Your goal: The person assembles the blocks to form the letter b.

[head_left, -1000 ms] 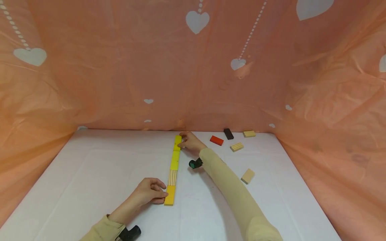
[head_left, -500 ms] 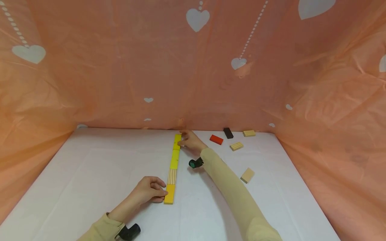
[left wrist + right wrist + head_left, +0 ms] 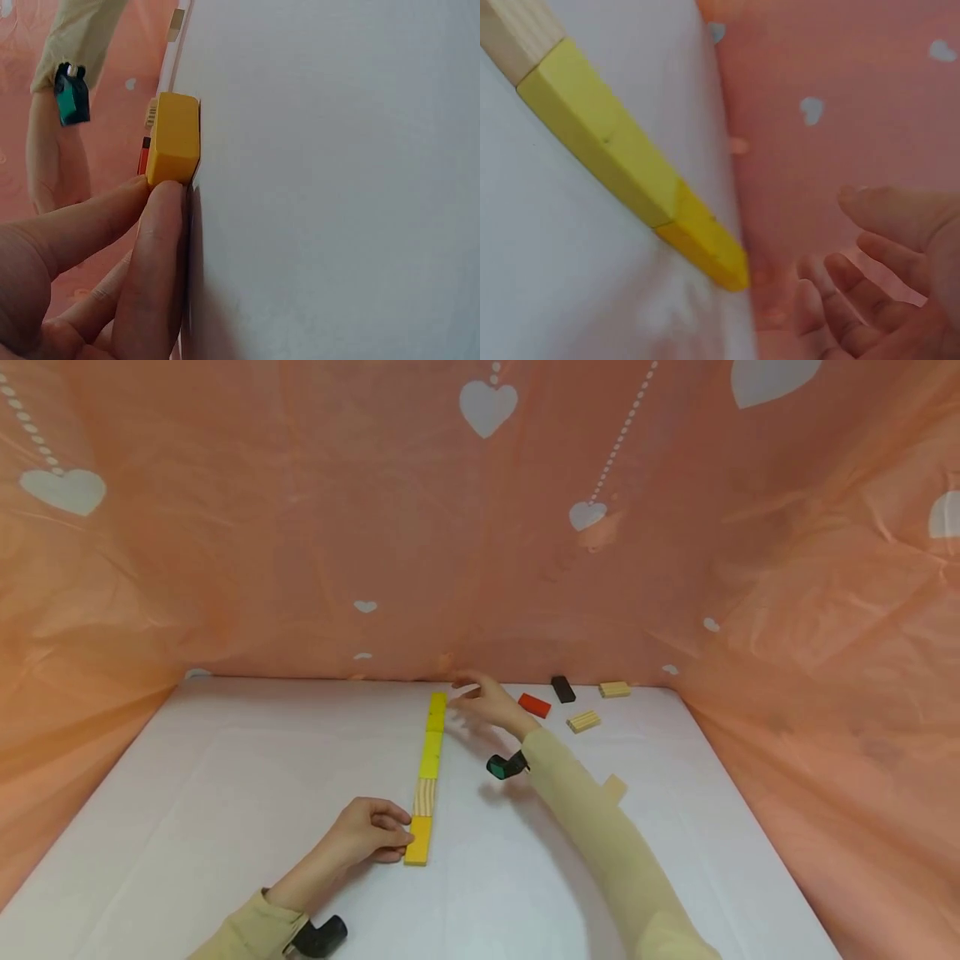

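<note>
Down the middle of the table, in the head view, several blocks lie end to end in a line. An orange-yellow block (image 3: 418,841) forms the near end, followed by a striped wooden block (image 3: 424,797), a lemon-yellow block (image 3: 431,755) and a yellow block (image 3: 437,712) at the far end. My left hand (image 3: 369,831) touches the orange-yellow block's left side with its fingertips; the left wrist view shows two fingertips against that block (image 3: 177,139). My right hand (image 3: 491,702) is apart from the line, just right of the far block, fingers loosely spread and holding nothing.
Loose blocks lie at the back right: a red block (image 3: 535,706), a black block (image 3: 563,689) and two striped wooden blocks (image 3: 583,721). A plain wooden block (image 3: 615,788) is partly behind the right sleeve. A pink curtain (image 3: 300,527) with hearts borders the table.
My right hand has let go of the far yellow block and moved right, away from it. The left hand stays at the orange-yellow block. The line of blocks looks the same.
</note>
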Demonstrator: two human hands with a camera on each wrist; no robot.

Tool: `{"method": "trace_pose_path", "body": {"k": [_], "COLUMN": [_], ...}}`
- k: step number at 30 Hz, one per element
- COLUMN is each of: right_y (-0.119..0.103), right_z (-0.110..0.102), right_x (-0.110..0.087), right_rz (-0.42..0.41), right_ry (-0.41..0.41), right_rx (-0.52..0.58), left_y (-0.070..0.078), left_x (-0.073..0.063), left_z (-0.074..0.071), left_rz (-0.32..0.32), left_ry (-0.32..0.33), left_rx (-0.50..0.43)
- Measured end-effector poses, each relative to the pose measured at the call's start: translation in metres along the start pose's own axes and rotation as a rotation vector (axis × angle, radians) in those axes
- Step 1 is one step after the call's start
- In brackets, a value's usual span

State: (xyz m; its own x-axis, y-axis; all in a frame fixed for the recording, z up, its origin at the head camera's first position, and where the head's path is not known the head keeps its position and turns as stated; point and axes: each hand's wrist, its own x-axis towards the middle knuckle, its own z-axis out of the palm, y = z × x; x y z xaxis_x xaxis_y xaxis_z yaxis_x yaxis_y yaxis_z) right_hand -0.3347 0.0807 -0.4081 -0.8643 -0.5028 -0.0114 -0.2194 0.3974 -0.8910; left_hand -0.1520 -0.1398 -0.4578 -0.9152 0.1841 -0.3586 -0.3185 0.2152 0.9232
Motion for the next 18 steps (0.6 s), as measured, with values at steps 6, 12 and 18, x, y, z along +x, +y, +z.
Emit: {"method": "trace_pose_path", "body": {"k": [6, 12, 18], "right_y": [-0.016, -0.022, -0.021], "right_z": [-0.017, -0.031, -0.047], "right_x": [-0.019, -0.044, -0.071], "right_rz": [-0.103, -0.167, -0.191], "right_ry": [-0.039, -0.074, -0.051], "right_rx": [-0.066, -0.122, -0.12], "left_y": [0.003, 0.004, 0.004], "left_x": [-0.002, -0.004, -0.005], "left_z": [0.003, 0.006, 0.009], "left_rz": [-0.018, -0.034, -0.032], "left_ry": [0.054, 0.115, 0.136], "left_rx": [0.007, 0.007, -0.042]}}
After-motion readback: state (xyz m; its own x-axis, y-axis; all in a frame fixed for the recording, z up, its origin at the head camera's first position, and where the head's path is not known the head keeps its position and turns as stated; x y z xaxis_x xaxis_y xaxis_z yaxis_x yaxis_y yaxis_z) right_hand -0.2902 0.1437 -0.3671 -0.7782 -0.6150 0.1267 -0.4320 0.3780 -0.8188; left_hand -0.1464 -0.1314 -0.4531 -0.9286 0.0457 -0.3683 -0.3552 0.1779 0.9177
